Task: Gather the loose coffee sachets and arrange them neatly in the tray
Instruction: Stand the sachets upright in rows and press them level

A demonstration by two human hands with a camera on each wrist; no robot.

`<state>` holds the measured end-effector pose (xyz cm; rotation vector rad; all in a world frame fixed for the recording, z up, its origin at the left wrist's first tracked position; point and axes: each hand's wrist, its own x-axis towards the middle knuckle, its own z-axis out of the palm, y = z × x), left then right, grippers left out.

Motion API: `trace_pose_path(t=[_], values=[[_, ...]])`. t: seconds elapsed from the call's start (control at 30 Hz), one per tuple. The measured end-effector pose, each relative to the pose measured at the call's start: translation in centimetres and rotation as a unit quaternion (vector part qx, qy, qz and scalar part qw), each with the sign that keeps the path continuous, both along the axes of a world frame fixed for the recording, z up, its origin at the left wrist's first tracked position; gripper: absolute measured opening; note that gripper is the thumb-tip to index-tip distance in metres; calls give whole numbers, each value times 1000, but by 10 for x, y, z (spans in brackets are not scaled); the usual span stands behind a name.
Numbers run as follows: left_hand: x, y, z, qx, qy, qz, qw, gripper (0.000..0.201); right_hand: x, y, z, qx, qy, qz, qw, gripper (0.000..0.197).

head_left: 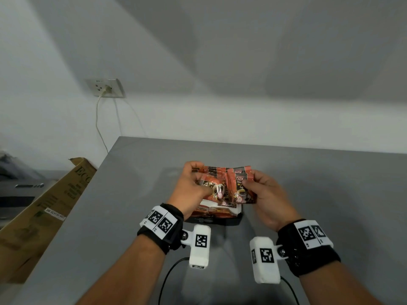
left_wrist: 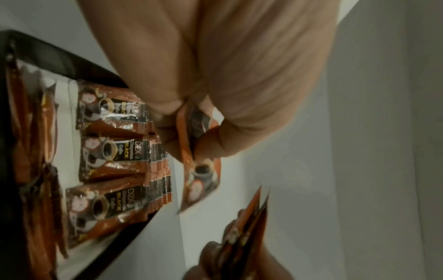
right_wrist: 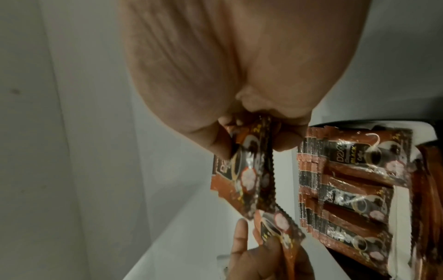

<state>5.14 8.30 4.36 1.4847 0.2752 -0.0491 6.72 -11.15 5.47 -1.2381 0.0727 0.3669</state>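
Note:
Both hands hover over a black tray on the grey table. My left hand pinches a single red-brown coffee sachet, seen hanging from the fingers in the left wrist view as sachet. My right hand grips a small stack of sachets, fanned below the fingers in the right wrist view. The two hands are close together, sachets nearly touching. Rows of overlapping sachets lie in the tray, face up; they also show at sachets.
A cardboard box leans at the table's left edge. A wall socket with a cable hangs on the white wall behind. Grey table spreads to the right and back of the tray. Black cables run near my wrists.

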Motion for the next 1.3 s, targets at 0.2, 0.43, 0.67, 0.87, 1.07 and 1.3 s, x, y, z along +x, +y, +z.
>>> trace_pose_path(t=[0.2, 0.43, 0.67, 0.87, 1.07, 1.3], values=[[2, -9, 1, -55, 12, 18, 998, 24, -1, 5, 7, -144, -115, 59, 981, 26], [-10, -31, 3, -320, 36, -18, 947, 30, -9, 32, 3, -217, -192, -9, 957, 30], [-8, -26, 5, -324, 70, -7, 943, 35, 0, 19, 12, -406, -301, 98, 857, 63], [-12, -23, 7, -326, 75, -80, 939, 34, 4, 23, 22, -470, -403, 257, 742, 104], [-12, -25, 8, -317, 49, -74, 944, 55, 7, 25, 15, -452, -402, 256, 754, 90], [-11, -25, 6, -326, 42, -78, 941, 53, 11, 28, 7, -452, -407, 257, 751, 88]])
